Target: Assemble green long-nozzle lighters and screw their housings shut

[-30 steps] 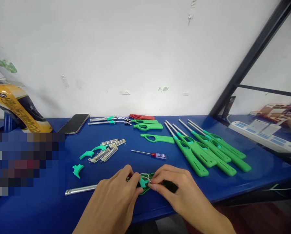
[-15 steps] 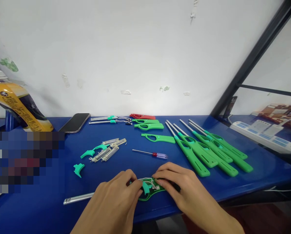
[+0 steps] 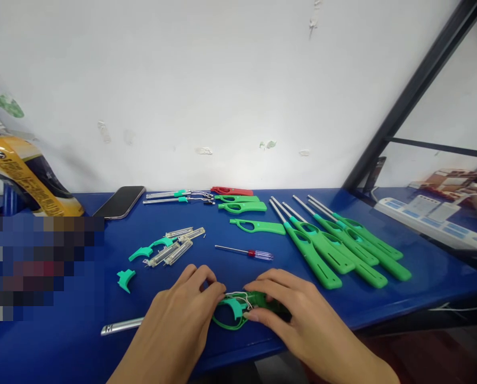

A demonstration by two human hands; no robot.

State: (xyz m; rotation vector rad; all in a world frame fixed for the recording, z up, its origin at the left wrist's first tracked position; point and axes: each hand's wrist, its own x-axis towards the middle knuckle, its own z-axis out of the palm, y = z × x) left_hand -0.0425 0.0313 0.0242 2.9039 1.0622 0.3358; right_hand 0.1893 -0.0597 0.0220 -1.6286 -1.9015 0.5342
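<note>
A green lighter shell (image 3: 229, 326) lies opened at the table's front edge, its inside facing up. In it sit a teal trigger (image 3: 235, 308) and thin white wires (image 3: 238, 294). My left hand (image 3: 182, 309) is closed around the neck end, fingers pinched together. From under that hand a silver lighter tube (image 3: 121, 326) sticks out to the left. My right hand (image 3: 292, 301) grips the handle end, thumb and fingertips by the wires. What lies under both palms is hidden. Beyond the hands lies a screwdriver (image 3: 244, 252) with a clear and red handle.
Several assembled green lighters (image 3: 318, 261) lie at right. Green shell halves (image 3: 258, 227) and a red one (image 3: 232, 191) lie at the back, near tubes with wires (image 3: 166, 201). Clear fuel tanks (image 3: 178, 252), loose teal triggers (image 3: 125, 280), a phone (image 3: 120, 202) and a bottle (image 3: 30, 170) are left.
My left hand has shifted slightly left, showing more of the trigger and its loop. My right thumb and fingers have moved left over the shell, beside the wires.
</note>
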